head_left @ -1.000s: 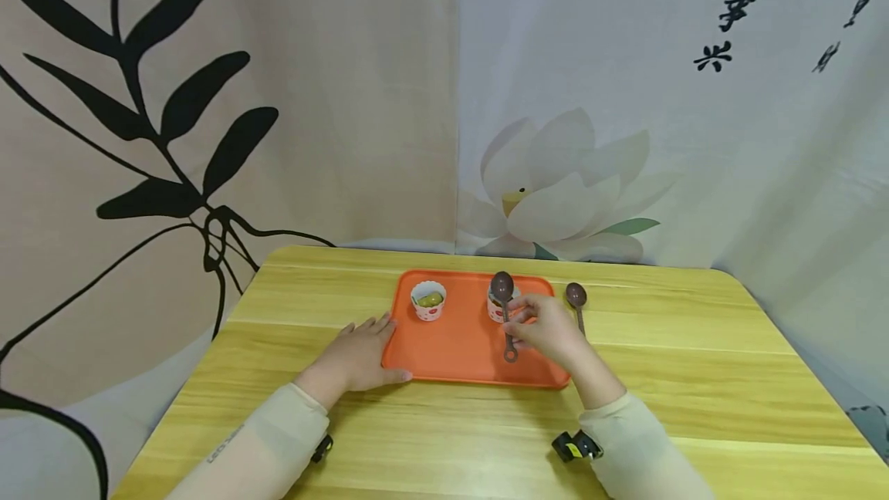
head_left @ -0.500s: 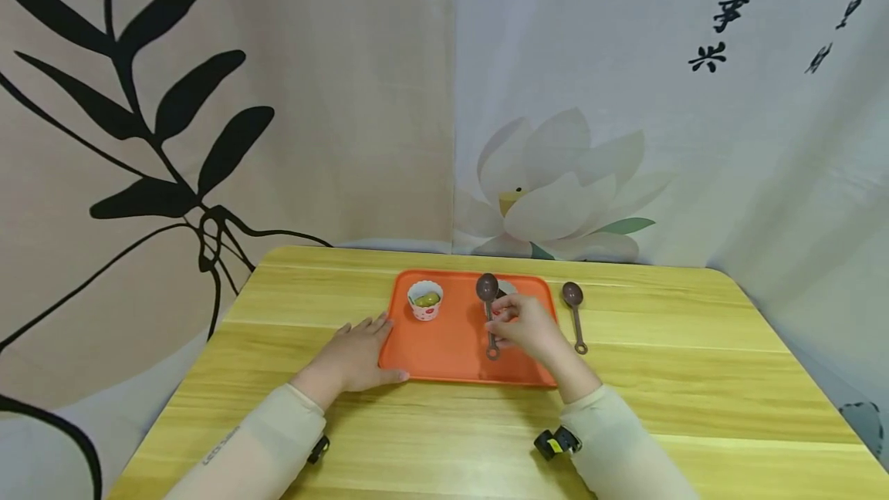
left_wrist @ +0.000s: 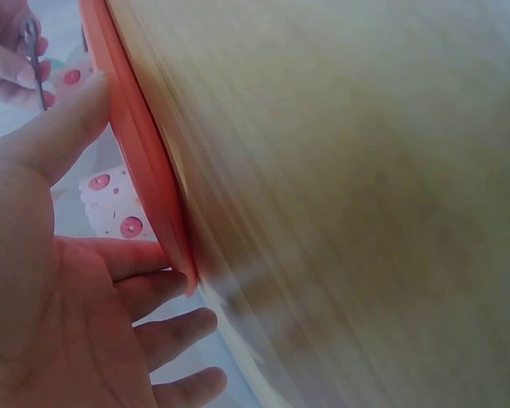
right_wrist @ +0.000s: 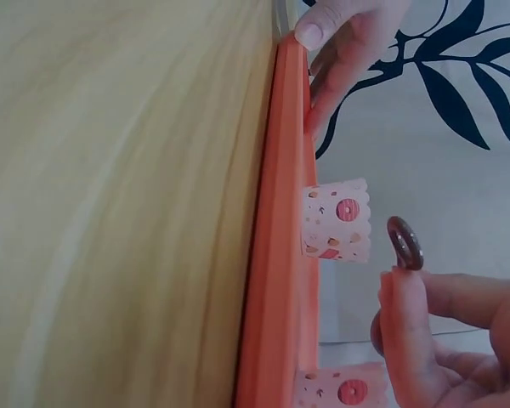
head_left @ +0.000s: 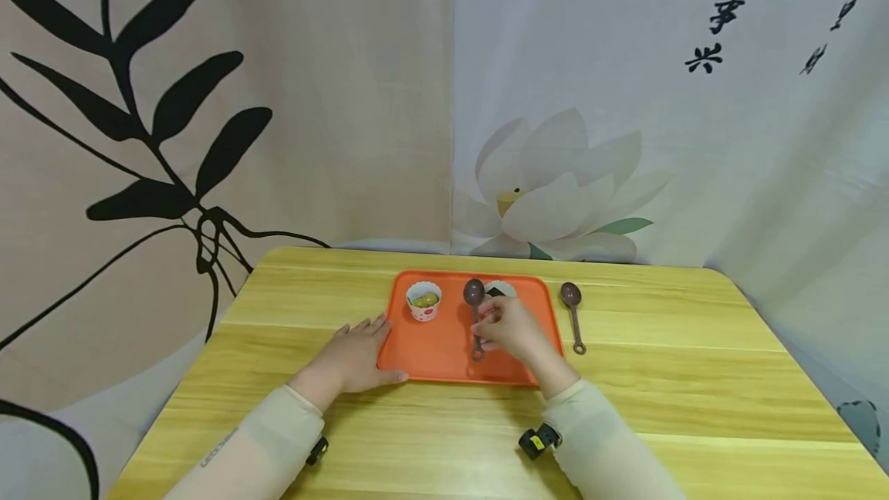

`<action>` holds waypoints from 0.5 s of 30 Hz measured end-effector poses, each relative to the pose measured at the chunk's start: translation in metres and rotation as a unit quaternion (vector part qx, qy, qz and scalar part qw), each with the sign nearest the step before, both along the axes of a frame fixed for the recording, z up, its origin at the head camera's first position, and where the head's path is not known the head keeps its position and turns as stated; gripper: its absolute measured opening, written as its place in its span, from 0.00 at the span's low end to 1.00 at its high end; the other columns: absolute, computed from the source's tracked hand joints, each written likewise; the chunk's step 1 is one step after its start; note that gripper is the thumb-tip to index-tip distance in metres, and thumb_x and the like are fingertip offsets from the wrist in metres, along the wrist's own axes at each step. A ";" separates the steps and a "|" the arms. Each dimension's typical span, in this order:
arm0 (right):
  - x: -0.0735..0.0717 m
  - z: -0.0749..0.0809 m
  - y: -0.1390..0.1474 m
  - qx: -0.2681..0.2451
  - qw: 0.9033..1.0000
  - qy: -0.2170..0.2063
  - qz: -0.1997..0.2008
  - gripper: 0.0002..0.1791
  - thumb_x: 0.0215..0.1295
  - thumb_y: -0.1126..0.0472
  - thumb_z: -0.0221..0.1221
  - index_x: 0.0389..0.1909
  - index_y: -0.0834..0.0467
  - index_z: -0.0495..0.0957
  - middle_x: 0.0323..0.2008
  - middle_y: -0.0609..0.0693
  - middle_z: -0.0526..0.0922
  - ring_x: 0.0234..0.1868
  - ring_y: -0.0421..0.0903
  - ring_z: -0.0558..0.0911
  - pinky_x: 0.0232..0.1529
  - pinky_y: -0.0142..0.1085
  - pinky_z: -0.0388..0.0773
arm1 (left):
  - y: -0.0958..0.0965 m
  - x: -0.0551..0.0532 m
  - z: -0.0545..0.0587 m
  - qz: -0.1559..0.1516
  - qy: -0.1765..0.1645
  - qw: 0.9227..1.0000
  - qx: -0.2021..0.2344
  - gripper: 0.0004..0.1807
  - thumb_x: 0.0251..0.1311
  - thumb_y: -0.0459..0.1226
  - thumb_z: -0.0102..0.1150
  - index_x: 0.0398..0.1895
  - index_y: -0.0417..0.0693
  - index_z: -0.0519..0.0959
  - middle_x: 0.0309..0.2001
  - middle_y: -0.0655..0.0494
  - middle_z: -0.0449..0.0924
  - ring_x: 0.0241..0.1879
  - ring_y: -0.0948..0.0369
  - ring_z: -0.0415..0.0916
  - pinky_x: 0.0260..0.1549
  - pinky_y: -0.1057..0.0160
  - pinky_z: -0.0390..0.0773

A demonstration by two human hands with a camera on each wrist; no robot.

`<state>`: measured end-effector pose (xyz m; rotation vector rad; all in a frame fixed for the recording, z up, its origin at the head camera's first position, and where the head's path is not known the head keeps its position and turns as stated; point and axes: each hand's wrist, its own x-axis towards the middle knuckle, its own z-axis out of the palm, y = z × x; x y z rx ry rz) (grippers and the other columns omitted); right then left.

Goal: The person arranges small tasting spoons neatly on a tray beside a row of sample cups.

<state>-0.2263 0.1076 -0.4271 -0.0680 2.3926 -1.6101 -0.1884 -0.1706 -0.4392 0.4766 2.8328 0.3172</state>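
Pinching a brown spoon (head_left: 474, 292) by the handle in the right hand (head_left: 510, 328), with fingers bent close together. Held up over the orange tray (head_left: 430, 353), with its round end past the fingers and its ring end nearer the sleeves. Just beyond those fingers, a paper cup (head_left: 512, 288), partly hidden, with something dark inside. Farther left of them, another cup (head_left: 424, 315) with yellow-green food. Off to their right, on the bench (head_left: 625, 384), a second spoon (head_left: 571, 294). Touching the tray's left edge with the left hand (head_left: 353, 357), with fingers nearly straight and loosely spread.
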 end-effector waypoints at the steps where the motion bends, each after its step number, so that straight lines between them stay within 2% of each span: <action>1: 0.000 0.000 -0.001 0.000 1.000 -0.002 -0.001 0.15 0.64 0.71 0.65 0.50 0.68 0.77 0.33 0.58 0.81 0.27 0.47 0.85 0.31 0.40 0.86 | 0.000 0.000 0.000 0.000 0.000 1.000 0.000 0.55 0.57 0.65 0.62 0.76 0.35 0.59 0.77 0.41 0.54 0.74 0.39 0.54 0.70 0.37 0.53; 6: -0.003 -0.002 -0.009 0.006 1.000 -0.006 -0.006 0.12 0.63 0.71 0.65 0.46 0.67 0.77 0.32 0.57 0.80 0.26 0.47 0.84 0.30 0.40 0.86 | -0.001 0.001 0.001 0.000 0.000 1.000 0.000 0.55 0.57 0.64 0.62 0.76 0.35 0.59 0.77 0.40 0.54 0.74 0.39 0.54 0.70 0.37 0.53; 15: -0.008 -0.003 -0.021 0.031 0.999 -0.017 -0.012 0.15 0.62 0.70 0.66 0.48 0.67 0.77 0.33 0.58 0.81 0.26 0.47 0.86 0.30 0.39 0.86 | 0.000 0.000 -0.001 0.002 0.002 1.000 0.000 0.55 0.57 0.65 0.62 0.76 0.36 0.59 0.77 0.41 0.54 0.74 0.39 0.53 0.70 0.37 0.53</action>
